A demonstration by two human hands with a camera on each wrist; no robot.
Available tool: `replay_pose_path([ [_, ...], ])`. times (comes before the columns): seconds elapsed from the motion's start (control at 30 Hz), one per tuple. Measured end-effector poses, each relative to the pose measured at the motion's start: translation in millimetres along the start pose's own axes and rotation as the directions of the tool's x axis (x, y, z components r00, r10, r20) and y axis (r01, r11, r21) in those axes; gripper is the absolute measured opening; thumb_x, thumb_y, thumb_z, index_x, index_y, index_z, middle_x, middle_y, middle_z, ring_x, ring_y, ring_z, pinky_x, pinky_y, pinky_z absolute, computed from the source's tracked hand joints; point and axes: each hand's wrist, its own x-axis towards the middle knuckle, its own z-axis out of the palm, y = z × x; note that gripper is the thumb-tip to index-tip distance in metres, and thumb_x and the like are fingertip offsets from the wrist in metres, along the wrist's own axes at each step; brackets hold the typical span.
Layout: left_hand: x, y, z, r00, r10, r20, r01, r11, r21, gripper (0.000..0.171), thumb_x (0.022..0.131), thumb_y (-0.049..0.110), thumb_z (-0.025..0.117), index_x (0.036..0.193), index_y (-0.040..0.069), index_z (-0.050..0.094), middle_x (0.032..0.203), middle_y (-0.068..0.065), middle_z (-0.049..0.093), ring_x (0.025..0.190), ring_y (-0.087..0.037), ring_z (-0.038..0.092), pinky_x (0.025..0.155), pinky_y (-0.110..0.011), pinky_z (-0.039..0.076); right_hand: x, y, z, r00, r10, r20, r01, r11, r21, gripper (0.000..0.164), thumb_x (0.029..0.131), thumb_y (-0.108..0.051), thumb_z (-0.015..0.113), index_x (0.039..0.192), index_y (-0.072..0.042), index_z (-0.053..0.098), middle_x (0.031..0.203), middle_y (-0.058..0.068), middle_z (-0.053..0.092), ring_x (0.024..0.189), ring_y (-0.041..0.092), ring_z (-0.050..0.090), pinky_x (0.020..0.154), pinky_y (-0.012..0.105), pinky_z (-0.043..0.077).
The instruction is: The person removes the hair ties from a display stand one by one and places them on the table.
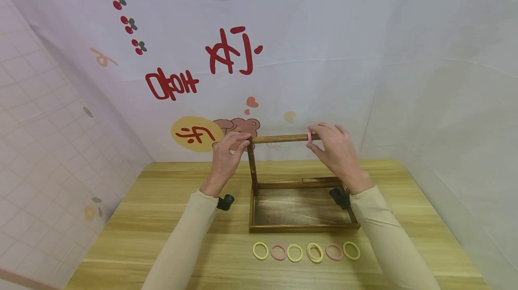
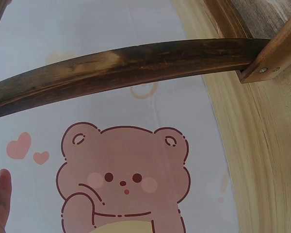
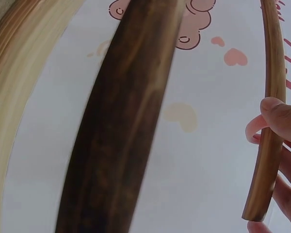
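Note:
My right hand (image 1: 336, 148) pinches a pink ring (image 1: 310, 136) around the horizontal wooden rod (image 1: 281, 139), near its right end. In the right wrist view, the thumb presses the ring (image 3: 253, 128) against the rod (image 3: 275, 63), whose cut end sticks out past it. Thumb and forefinger of my left hand (image 1: 227, 155) pinch the top of the left wooden post (image 1: 252, 164), where the rod joins it. That post (image 2: 136, 65) rises from the corner of a shallow wooden tray (image 1: 303, 228). In the left wrist view only one finger (image 2: 2, 194) of the left hand shows clearly.
Several yellow and pink rings (image 1: 294, 253) lie in a row on the wood-grain table (image 1: 170, 218) before the tray. A shorter wooden bar (image 1: 321, 180) runs low over the tray's back right. A white printed cloth (image 1: 315, 47) hangs behind.

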Motion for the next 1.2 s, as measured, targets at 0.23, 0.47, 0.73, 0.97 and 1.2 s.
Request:
replay_pose_path([
  [0.23,0.0,0.5,0.2,1.0,0.005,-0.005,-0.005,1.0,0.002,0.021,0.095,0.007,0.075,0.116,0.004,0.077,0.114,-0.012,0.074,0.124,-0.032,0.064,0.101,-0.05,0.053,-2,3,-3,1.0,0.011,0.008,-0.011,1.0,-0.014,0.05,0.082,-0.013,0.09,0.126,-0.002,0.07,0.123,0.015,0.073,0.124,0.036,0.063,0.106,0.065,0.041],
  [0.47,0.3,0.6,-0.4,1.0,0.009,-0.004,-0.009,1.0,0.003,0.022,0.095,0.007,0.075,0.116,0.003,0.077,0.114,-0.013,0.074,0.123,-0.031,0.064,0.101,-0.049,0.053,-3,7,-4,1.0,0.022,0.011,-0.022,1.0,-0.009,0.05,0.082,-0.013,0.09,0.126,-0.002,0.07,0.123,0.016,0.073,0.124,0.037,0.062,0.107,0.066,0.041],
  [0.73,0.8,0.6,-0.5,1.0,0.004,0.005,-0.004,1.0,0.006,0.021,0.096,0.006,0.074,0.117,0.003,0.077,0.114,-0.014,0.074,0.12,-0.034,0.065,0.1,-0.05,0.053,-5,11,-7,1.0,0.03,0.004,-0.03,0.999,-0.014,0.049,0.081,-0.012,0.09,0.125,-0.001,0.07,0.121,0.017,0.073,0.123,0.038,0.063,0.105,0.067,0.041],
  [0.97,0.8,0.0,0.0,1.0,-0.001,0.002,0.001,1.0,0.013,0.021,0.096,0.007,0.074,0.117,0.004,0.077,0.114,-0.012,0.074,0.115,-0.031,0.067,0.096,-0.049,0.054,-7,15,-8,1.0,0.026,-0.018,-0.026,1.0,-0.015,0.049,0.08,-0.009,0.091,0.124,0.0,0.071,0.118,0.017,0.074,0.121,0.039,0.064,0.104,0.068,0.042],
  [1.2,1.4,-0.1,0.9,1.0,0.011,-0.004,-0.011,1.0,0.01,0.021,0.095,0.006,0.075,0.116,0.003,0.077,0.114,-0.014,0.074,0.116,-0.036,0.066,0.097,-0.05,0.054,-8,18,-11,0.999,0.037,-0.005,-0.037,0.999,-0.013,0.049,0.081,-0.011,0.09,0.125,-0.001,0.07,0.12,0.017,0.073,0.123,0.039,0.062,0.106,0.068,0.04],
])
